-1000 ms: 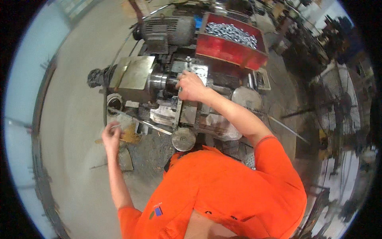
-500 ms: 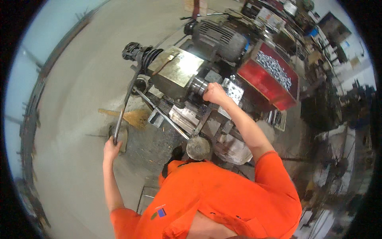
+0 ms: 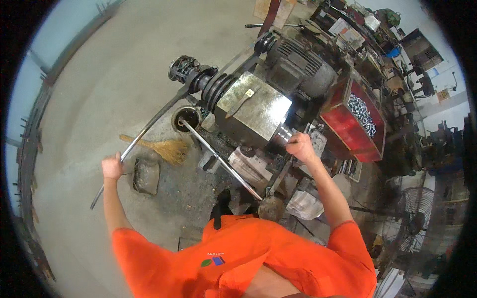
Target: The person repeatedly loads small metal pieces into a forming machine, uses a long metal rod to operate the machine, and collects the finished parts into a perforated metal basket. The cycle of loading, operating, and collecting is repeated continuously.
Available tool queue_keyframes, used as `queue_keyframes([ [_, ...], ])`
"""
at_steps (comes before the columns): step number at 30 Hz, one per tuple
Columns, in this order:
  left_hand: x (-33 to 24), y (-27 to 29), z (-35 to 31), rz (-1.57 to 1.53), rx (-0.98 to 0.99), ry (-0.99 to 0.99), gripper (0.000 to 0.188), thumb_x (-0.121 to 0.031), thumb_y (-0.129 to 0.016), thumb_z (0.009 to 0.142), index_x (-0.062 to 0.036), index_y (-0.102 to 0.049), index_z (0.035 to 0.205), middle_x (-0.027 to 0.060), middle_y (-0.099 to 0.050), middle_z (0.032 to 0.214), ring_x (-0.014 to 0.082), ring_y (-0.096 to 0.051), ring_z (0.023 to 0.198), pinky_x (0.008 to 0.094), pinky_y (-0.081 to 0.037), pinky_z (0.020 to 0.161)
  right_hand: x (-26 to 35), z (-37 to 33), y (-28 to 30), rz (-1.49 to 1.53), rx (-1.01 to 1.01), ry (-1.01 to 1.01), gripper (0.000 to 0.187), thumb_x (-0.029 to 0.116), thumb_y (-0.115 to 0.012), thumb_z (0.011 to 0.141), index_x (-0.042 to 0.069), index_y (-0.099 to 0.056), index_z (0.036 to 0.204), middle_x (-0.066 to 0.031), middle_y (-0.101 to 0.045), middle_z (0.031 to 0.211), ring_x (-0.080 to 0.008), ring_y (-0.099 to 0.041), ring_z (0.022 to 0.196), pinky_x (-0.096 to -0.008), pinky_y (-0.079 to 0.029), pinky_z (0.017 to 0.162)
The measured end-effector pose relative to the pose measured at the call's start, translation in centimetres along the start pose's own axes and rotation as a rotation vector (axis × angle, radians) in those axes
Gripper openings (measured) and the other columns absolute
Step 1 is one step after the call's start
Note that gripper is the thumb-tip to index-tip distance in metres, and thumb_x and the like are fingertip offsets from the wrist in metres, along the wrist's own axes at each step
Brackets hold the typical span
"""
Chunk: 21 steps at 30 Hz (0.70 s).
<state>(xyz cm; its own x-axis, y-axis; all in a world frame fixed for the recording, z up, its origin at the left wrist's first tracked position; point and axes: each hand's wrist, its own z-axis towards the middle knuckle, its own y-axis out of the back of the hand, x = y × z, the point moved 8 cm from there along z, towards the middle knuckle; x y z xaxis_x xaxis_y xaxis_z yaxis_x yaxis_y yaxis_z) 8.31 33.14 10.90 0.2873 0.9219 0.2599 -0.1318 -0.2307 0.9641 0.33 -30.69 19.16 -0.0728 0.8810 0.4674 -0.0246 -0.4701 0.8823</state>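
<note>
My left hand is closed around a long metal lever, whose tip sticks out below the fist. The lever runs up to the collar beside the black belt pulley of a lathe-like machine. My right hand is at the shiny round spindle nose, on the right end of the metal headstock. Its fingers are curled in; what they hold, if anything, is hidden. A second bright rod slants from a round pot to a round disc near my body.
A red bin of small metal parts stands right of the machine, beside the motor. On the floor at left lie a straw broom and a dustpan-like tray. A fan stands at far right.
The lever has swung outward to the left with my left hand, and its tip now shows beyond the fist. My right hand stays at the spindle nose. The whole view has shifted.
</note>
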Motion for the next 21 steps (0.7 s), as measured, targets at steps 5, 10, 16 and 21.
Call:
queue_keyframes([
  [5, 0.7, -0.1, 1.1, -0.094, 0.021, 0.112, 0.029, -0.012, -0.063, 0.066, -0.0073, -0.055, 0.093, 0.0127, -0.061, 0.075, 0.0305, -0.060, 0.069, 0.0430, -0.045, 0.063, 0.4, 0.2, -0.4, -0.113, -0.005, 0.071, 0.015, 0.016, -0.060, 0.056, 0.004, -0.065, 0.064, -0.0162, -0.061, 0.071, -0.0342, -0.057, 0.074, -0.0406, -0.047, 0.067],
  [10, -6.8, 5.3, 1.0, -0.679, -0.666, 0.312, 0.029, -0.014, -0.064, 0.074, -0.0044, -0.062, 0.101, 0.0169, -0.063, 0.088, 0.0302, -0.061, 0.081, 0.0374, -0.047, 0.075, 2.4, -3.3, 2.6, -0.128, -0.223, 0.182, 0.026, 0.017, -0.060, 0.053, 0.005, -0.064, 0.076, -0.0098, -0.060, 0.098, -0.0287, -0.054, 0.085, -0.0356, -0.045, 0.077],
  [16, -29.5, -13.5, 1.5, -0.852, 0.381, 0.121, 0.048, -0.039, -0.067, 0.071, -0.0040, -0.058, 0.102, 0.0189, -0.064, 0.089, 0.0315, -0.063, 0.086, 0.0439, -0.048, 0.071, 0.7, -13.2, 7.1, -0.098, -0.320, -0.002, 0.027, 0.009, -0.061, 0.053, 0.003, -0.064, 0.080, -0.0125, -0.061, 0.102, -0.0330, -0.055, 0.088, -0.0392, -0.047, 0.076],
  [21, -34.4, -12.2, 6.4, -0.052, 0.434, -0.519, 0.022, -0.021, -0.053, 0.079, -0.0133, -0.061, 0.098, 0.0098, -0.065, 0.095, 0.0271, -0.063, 0.088, 0.0424, -0.049, 0.071, -4.6, -24.4, 8.1, -0.114, -0.267, -0.388, 0.029, 0.011, -0.063, 0.056, 0.003, -0.066, 0.084, -0.0135, -0.063, 0.096, -0.0327, -0.057, 0.089, -0.0393, -0.047, 0.078],
])
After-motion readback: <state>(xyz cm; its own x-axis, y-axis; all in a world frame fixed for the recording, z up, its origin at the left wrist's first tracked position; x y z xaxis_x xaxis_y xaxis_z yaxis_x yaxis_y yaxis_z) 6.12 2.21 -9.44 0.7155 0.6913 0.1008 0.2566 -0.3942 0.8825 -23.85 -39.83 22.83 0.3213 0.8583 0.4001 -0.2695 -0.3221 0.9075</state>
